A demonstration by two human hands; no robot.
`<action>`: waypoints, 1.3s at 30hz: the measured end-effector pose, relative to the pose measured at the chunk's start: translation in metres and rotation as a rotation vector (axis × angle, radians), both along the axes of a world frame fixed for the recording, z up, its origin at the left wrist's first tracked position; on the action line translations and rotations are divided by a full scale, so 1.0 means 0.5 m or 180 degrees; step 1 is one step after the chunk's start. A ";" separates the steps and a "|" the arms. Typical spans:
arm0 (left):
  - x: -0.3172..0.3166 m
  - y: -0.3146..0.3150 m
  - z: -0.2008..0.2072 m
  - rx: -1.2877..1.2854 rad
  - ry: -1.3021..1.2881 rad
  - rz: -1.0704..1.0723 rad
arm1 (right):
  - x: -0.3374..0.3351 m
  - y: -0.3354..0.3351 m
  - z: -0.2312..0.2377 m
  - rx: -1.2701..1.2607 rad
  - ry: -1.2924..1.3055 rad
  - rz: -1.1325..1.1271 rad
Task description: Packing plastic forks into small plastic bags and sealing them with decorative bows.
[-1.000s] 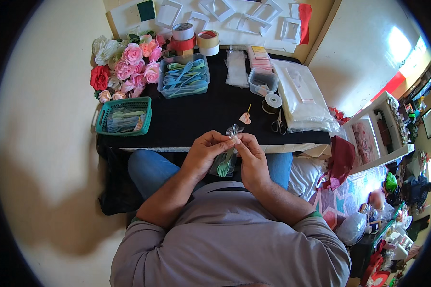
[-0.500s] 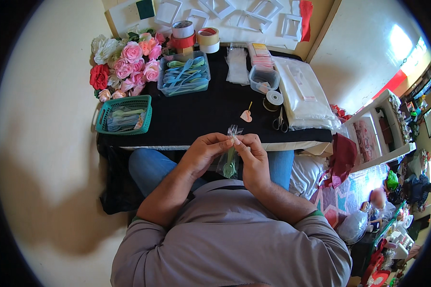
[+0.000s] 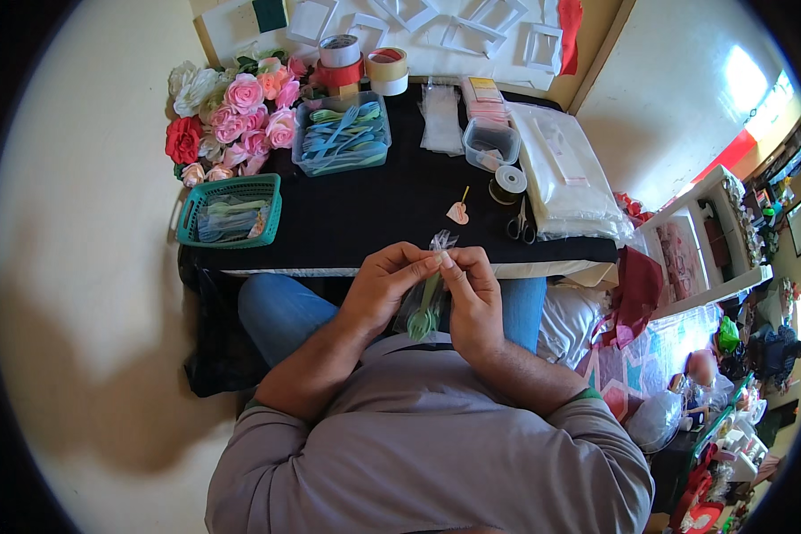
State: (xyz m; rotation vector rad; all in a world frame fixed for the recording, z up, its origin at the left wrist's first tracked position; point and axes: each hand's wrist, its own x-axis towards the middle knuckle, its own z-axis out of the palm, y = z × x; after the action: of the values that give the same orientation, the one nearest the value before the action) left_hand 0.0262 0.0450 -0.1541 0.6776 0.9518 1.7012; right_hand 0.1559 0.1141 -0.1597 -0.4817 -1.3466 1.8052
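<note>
Between my two hands, just off the table's front edge, hangs a clear plastic bag with green plastic cutlery inside, fork-like ends down. Its gathered top sticks up above my fingertips. My left hand pinches the bag's neck from one side. Against it, the thumb and fingers of my right hand pinch the same spot. Farther out on the black cloth lies a heart-shaped tag with a gold tie. To its right are scissors with black handles and a spool of dark ribbon.
A green basket at the left holds bagged cutlery. Behind it stand artificial roses, a clear tub of blue and green cutlery, and tape rolls. Clear bags, a small tub and plastic sheets lie at the right.
Both hands have shifted very slightly to the right with the bag. The bag has turned a little, and its cutlery shows lower and more plainly.
</note>
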 end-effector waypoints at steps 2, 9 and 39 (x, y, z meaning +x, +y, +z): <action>0.002 -0.001 0.002 0.0011 0.0017 0.0029 | -0.002 -0.006 0.007 0.0162 -0.0093 -0.0081; -0.002 -0.010 0.012 0.0218 0.0225 0.0329 | 0.008 -0.014 0.035 0.1001 -0.0500 -0.0100; -0.050 -0.011 0.012 0.0457 0.0557 0.0990 | -0.111 0.307 -0.179 0.3470 -0.2894 -0.1519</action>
State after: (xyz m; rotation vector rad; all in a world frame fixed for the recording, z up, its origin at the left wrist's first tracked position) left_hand 0.0011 0.0395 -0.1481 0.8161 1.1095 2.0239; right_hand 0.1006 0.2676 -0.2491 -0.9165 -2.2857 0.2423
